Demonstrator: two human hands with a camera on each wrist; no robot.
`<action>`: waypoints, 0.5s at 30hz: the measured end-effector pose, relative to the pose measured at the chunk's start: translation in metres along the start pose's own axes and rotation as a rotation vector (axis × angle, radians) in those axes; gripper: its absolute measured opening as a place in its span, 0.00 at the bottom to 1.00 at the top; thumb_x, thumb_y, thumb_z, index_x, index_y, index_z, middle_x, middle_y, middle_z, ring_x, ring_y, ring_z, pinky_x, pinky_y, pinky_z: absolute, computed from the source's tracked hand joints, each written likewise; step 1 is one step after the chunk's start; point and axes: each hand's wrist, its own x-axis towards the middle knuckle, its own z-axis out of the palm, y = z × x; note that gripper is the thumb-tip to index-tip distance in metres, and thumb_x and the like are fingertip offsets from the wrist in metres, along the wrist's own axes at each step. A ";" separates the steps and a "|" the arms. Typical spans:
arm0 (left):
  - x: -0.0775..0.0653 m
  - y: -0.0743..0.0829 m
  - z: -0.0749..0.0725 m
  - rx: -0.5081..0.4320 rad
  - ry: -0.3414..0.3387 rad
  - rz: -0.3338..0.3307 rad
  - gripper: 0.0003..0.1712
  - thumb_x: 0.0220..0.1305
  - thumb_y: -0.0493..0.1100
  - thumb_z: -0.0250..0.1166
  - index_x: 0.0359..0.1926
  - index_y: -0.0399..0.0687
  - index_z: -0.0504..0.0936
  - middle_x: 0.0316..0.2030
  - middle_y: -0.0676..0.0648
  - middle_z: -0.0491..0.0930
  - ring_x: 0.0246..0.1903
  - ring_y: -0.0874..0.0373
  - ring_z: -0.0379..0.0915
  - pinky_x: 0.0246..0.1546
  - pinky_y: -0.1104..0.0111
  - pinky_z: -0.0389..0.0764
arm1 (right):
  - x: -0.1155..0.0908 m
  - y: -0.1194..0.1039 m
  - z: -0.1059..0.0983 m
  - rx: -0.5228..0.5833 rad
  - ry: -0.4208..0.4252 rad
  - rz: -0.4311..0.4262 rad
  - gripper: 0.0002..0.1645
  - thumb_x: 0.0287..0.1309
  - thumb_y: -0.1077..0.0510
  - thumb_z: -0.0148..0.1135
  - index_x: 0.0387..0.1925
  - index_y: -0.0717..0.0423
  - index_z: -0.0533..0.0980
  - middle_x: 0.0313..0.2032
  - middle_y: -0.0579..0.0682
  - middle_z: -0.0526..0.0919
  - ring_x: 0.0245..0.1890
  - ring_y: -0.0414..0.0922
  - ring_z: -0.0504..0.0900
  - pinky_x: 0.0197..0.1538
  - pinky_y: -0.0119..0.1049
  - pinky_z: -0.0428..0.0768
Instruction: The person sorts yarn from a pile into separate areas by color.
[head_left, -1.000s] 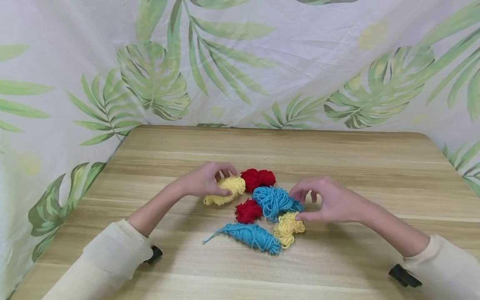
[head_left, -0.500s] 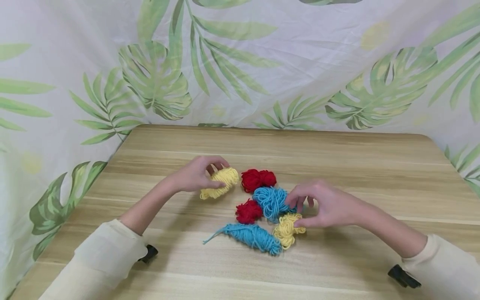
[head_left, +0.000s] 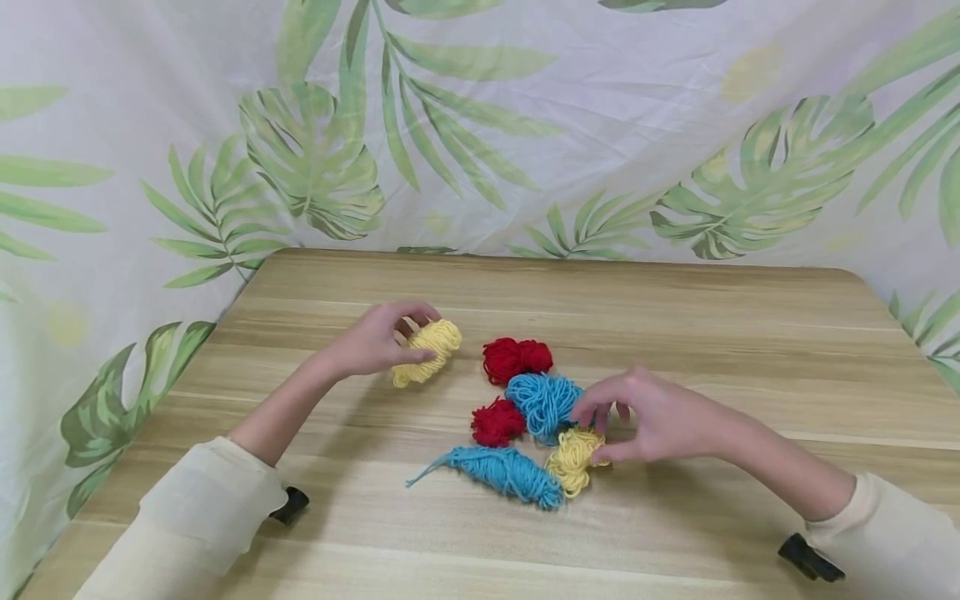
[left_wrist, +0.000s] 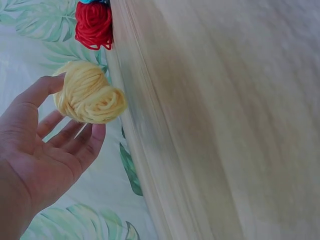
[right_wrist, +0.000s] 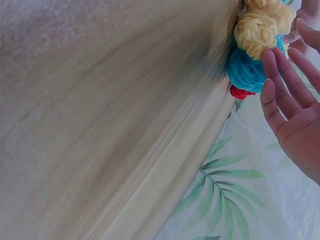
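Observation:
My left hand (head_left: 375,342) pinches a hank of yellow yarn (head_left: 435,342) between thumb and fingers, left of the other hanks. In the left wrist view the yellow hank (left_wrist: 90,92) shows its looped end. My right hand (head_left: 660,417) hovers at the group's right side, fingers relaxed and slightly bent. Its thumb overlaps a second yellow yarn hank (head_left: 570,462), while its fingertips overlap a loose blue yarn hank (head_left: 540,404). The right wrist view shows the fingertips (right_wrist: 270,57) right beside the yellow yarn, thumb held apart.
A red yarn hank (head_left: 517,358) lies behind the loose blue one, and a smaller red hank (head_left: 497,422) lies to its left. In front is a long blue hank (head_left: 502,475) with a loose tail. A leaf-print cloth (head_left: 465,125) hangs behind the wooden table (head_left: 360,533).
My left hand has carried the yellow hank left and farther back, away from the red one. My right hand has lowered slightly toward the other yellow hank.

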 end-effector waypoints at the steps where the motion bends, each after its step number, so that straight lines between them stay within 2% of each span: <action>1: 0.000 -0.001 -0.001 -0.001 0.005 -0.004 0.26 0.60 0.36 0.76 0.57 0.33 0.80 0.48 0.35 0.82 0.44 0.43 0.82 0.43 0.58 0.84 | 0.000 0.000 0.000 -0.001 -0.005 0.001 0.18 0.54 0.58 0.80 0.46 0.52 0.85 0.40 0.41 0.88 0.35 0.35 0.84 0.35 0.38 0.82; 10: -0.004 -0.009 -0.009 -0.017 0.031 -0.012 0.26 0.61 0.35 0.76 0.58 0.31 0.80 0.54 0.34 0.82 0.45 0.42 0.82 0.42 0.60 0.84 | 0.000 -0.002 0.002 -0.035 -0.053 -0.008 0.18 0.52 0.60 0.81 0.47 0.49 0.86 0.41 0.38 0.87 0.33 0.35 0.82 0.31 0.34 0.79; 15: -0.008 -0.014 -0.016 -0.022 0.054 -0.019 0.27 0.61 0.35 0.76 0.58 0.29 0.79 0.53 0.33 0.82 0.43 0.43 0.82 0.42 0.60 0.83 | 0.000 -0.002 0.003 -0.061 -0.068 0.001 0.20 0.52 0.62 0.81 0.47 0.49 0.86 0.43 0.39 0.87 0.33 0.35 0.82 0.33 0.33 0.80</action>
